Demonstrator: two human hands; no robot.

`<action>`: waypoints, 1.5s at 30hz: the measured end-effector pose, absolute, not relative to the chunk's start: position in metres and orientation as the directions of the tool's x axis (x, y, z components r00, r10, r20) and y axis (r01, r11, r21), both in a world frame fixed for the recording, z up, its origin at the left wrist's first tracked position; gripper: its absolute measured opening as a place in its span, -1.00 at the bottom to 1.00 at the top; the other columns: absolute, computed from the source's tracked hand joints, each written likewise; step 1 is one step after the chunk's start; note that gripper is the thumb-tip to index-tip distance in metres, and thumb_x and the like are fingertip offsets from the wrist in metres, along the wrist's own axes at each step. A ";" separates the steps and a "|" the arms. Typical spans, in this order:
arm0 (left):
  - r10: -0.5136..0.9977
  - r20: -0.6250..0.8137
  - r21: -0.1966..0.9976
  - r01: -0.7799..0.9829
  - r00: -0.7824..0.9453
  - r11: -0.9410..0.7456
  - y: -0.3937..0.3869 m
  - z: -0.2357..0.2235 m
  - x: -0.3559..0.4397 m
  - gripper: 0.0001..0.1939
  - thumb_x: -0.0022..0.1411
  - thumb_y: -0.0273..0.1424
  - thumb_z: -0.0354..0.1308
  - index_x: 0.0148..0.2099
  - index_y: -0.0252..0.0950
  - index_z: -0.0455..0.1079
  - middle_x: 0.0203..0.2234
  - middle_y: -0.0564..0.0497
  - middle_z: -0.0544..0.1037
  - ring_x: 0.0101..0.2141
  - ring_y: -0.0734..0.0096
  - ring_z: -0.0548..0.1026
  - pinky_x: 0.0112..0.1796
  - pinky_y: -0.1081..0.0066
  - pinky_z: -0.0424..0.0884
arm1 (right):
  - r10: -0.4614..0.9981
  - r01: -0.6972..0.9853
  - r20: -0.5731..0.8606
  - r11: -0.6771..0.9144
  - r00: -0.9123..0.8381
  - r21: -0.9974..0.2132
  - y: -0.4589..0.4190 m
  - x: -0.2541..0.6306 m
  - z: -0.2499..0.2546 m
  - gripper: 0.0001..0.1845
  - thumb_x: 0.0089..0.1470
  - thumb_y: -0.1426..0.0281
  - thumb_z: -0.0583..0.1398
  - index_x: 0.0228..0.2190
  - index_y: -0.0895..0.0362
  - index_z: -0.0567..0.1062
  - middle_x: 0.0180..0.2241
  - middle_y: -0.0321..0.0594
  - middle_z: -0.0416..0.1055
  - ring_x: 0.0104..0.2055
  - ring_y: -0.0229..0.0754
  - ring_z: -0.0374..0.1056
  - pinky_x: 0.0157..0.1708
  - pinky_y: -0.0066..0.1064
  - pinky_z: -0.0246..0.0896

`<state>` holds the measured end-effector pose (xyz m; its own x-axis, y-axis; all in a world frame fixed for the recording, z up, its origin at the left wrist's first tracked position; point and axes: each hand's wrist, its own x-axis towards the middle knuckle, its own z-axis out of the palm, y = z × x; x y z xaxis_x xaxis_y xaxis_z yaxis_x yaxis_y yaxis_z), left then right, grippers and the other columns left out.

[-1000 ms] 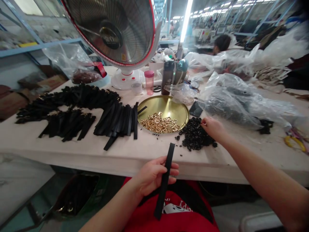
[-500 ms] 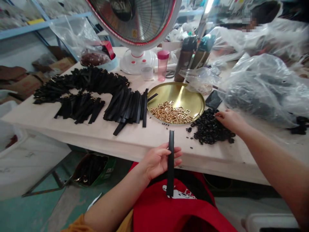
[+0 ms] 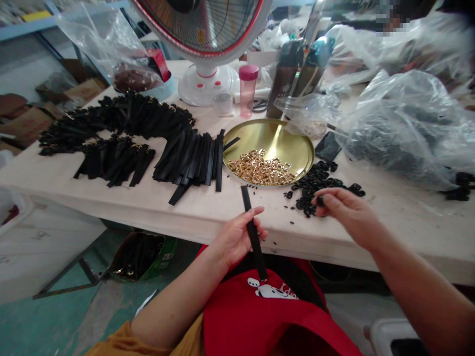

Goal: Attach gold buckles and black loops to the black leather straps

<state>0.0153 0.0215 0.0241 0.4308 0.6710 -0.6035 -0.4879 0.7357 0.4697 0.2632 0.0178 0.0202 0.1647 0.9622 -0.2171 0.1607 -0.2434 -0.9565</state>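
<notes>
The left hand [image 3: 237, 238] grips a black strip [image 3: 256, 247] at the frame's lower centre while, right of centre, the right hand [image 3: 349, 213] pinches a small black piece [image 3: 320, 200] beside a pile [image 3: 310, 184], seemingly a picking-out step, the next move probably calling for bringing the 2 together.

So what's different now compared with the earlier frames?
The right hand has drawn back toward the person from the pile of black loops, now pinching a small black piece. The black strap's top end has swung left. The left hand still holds that strap; the gold buckles remain in the round brass-coloured tray.
</notes>
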 end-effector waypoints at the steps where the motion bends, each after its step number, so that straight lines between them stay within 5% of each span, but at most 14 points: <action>1: 0.746 -0.545 0.585 -0.465 0.383 0.665 0.020 0.026 0.014 -0.74 0.19 -0.44 -0.02 -0.07 -0.38 0.31 -0.55 0.07 0.32 -0.50 0.56 0.35 -0.25 0.37 0.35 | 0.954 0.081 -0.285 -0.293 0.094 -0.953 0.006 0.247 0.017 -0.64 -0.11 0.09 0.21 -0.31 0.06 0.45 -0.39 -0.26 0.41 -0.47 -0.30 0.32 -0.36 -0.37 0.24; 3: 0.905 -0.321 0.868 -0.295 0.280 0.399 0.017 0.031 0.010 -0.72 0.21 -0.41 -0.05 -0.03 -0.32 0.31 -0.42 0.01 0.39 -0.35 0.48 0.39 -0.14 0.33 0.30 | 0.908 -0.089 -0.416 -0.418 -0.042 -0.904 -0.014 0.218 0.009 -0.62 -0.11 0.15 0.23 -0.24 0.08 0.45 -0.36 -0.26 0.42 -0.45 -0.31 0.33 -0.33 -0.38 0.26; 5: 0.953 0.038 0.998 0.038 0.300 -0.052 0.014 0.036 0.005 -0.68 0.22 -0.34 -0.05 0.01 -0.24 0.30 -0.23 -0.06 0.40 -0.17 0.36 0.35 -0.05 0.26 0.23 | 0.854 -0.268 -0.492 -0.520 -0.169 -0.811 -0.028 0.197 0.003 -0.64 -0.14 0.24 0.27 -0.24 0.08 0.46 -0.33 -0.27 0.42 -0.42 -0.32 0.33 -0.29 -0.41 0.27; 6: 0.902 0.218 0.930 0.199 0.374 -0.308 0.012 0.037 0.002 -0.67 0.21 -0.32 -0.03 0.02 -0.19 0.29 -0.15 -0.06 0.39 -0.10 0.32 0.32 -0.01 0.23 0.18 | 0.830 -0.351 -0.507 -0.558 -0.234 -0.752 -0.033 0.189 0.001 -0.66 -0.14 0.28 0.28 -0.25 0.07 0.47 -0.33 -0.28 0.42 -0.41 -0.33 0.33 -0.28 -0.42 0.27; 8: 0.691 0.453 0.608 0.372 0.563 -0.701 0.006 0.036 -0.001 -0.66 0.17 -0.33 0.03 0.02 -0.12 0.30 -0.07 -0.04 0.36 -0.03 0.29 0.27 0.04 0.19 0.09 | 0.804 -0.491 -0.487 -0.594 -0.341 -0.638 -0.039 0.178 0.000 -0.70 -0.15 0.32 0.29 -0.28 0.07 0.48 -0.34 -0.29 0.43 -0.39 -0.32 0.34 -0.27 -0.43 0.27; 11: 0.459 0.541 0.241 0.392 0.705 -0.888 -0.005 0.025 -0.001 -0.66 0.16 -0.39 0.05 0.01 -0.05 0.30 -0.04 0.01 0.36 0.03 0.32 0.22 0.08 0.21 0.03 | 0.804 -0.599 -0.423 -0.594 -0.418 -0.537 -0.041 0.170 0.000 -0.72 -0.13 0.36 0.28 -0.27 0.07 0.48 -0.33 -0.29 0.43 -0.36 -0.33 0.34 -0.30 -0.50 0.27; 14: 0.426 0.556 0.176 0.400 0.714 -0.900 -0.014 0.011 -0.001 -0.65 0.16 -0.42 0.06 0.01 -0.02 0.29 -0.04 0.05 0.37 0.06 0.34 0.19 0.08 0.24 0.04 | 0.811 -0.619 -0.410 -0.583 -0.417 -0.525 -0.043 0.169 -0.002 -0.78 -0.05 0.41 0.23 -0.27 0.10 0.48 -0.38 -0.31 0.44 -0.41 -0.39 0.34 -0.39 -0.59 0.25; 19: 0.433 0.514 0.227 0.370 0.740 -0.901 -0.022 -0.001 -0.004 -0.63 0.17 -0.42 0.06 0.03 0.01 0.27 0.00 0.05 0.35 0.08 0.33 0.16 0.09 0.21 0.01 | 0.785 -0.562 -0.385 -0.618 -0.486 -0.550 -0.048 0.164 -0.008 -0.77 -0.05 0.38 0.23 -0.26 0.11 0.48 -0.25 -0.22 0.46 -0.25 -0.28 0.37 -0.26 -0.47 0.27; 28: 0.699 0.179 0.779 0.335 0.692 -0.530 -0.020 0.004 -0.010 -0.64 0.18 -0.47 0.01 -0.02 0.03 0.34 0.01 0.03 0.37 0.10 0.24 0.18 0.12 0.15 -0.11 | 0.824 -0.481 -0.414 -0.564 -0.387 -0.672 -0.043 0.165 -0.011 -0.72 -0.01 0.38 0.21 -0.18 0.08 0.44 -0.26 -0.27 0.45 -0.23 -0.29 0.36 -0.22 -0.49 0.23; 38: 0.594 0.174 0.733 0.300 0.785 -0.611 -0.022 -0.002 -0.012 -0.57 0.15 -0.50 -0.01 0.05 -0.01 0.28 0.08 -0.03 0.28 0.12 0.19 0.12 0.11 0.17 -0.10 | 0.765 -0.400 -0.380 -0.611 -0.520 -0.683 -0.041 0.162 -0.021 -0.73 -0.05 0.29 0.23 -0.25 0.11 0.48 -0.24 -0.24 0.43 -0.23 -0.29 0.34 -0.20 -0.45 0.20; 42: 0.879 0.099 0.864 0.398 0.467 -0.309 -0.016 -0.005 -0.022 -0.55 0.10 -0.52 0.01 0.07 -0.20 0.26 0.09 -0.12 0.23 0.10 0.21 0.15 0.10 0.20 -0.04 | 0.835 -0.258 -0.455 -0.534 -0.308 -0.805 -0.040 0.162 -0.013 -0.74 -0.05 0.24 0.21 -0.29 0.11 0.47 -0.49 -0.35 0.39 -0.45 -0.35 0.27 -0.40 -0.51 0.17; 45: 0.924 -0.216 0.949 0.291 0.315 0.123 -0.010 -0.001 -0.025 -0.66 0.16 -0.41 -0.04 0.00 -0.32 0.31 -0.14 -0.13 0.41 -0.16 0.30 0.38 -0.09 0.29 0.25 | 0.859 -0.169 -0.452 -0.496 -0.241 -0.852 -0.040 0.158 -0.001 -0.72 -0.06 0.21 0.21 -0.31 0.12 0.47 -0.54 -0.36 0.34 -0.49 -0.34 0.22 -0.45 -0.50 0.14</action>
<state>-0.0247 -0.0100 -0.0015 0.3149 0.9241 -0.2164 0.2915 0.1228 0.9487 0.1581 -0.0402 -0.0013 -0.2411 0.8586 -0.4524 -0.1690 -0.4961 -0.8516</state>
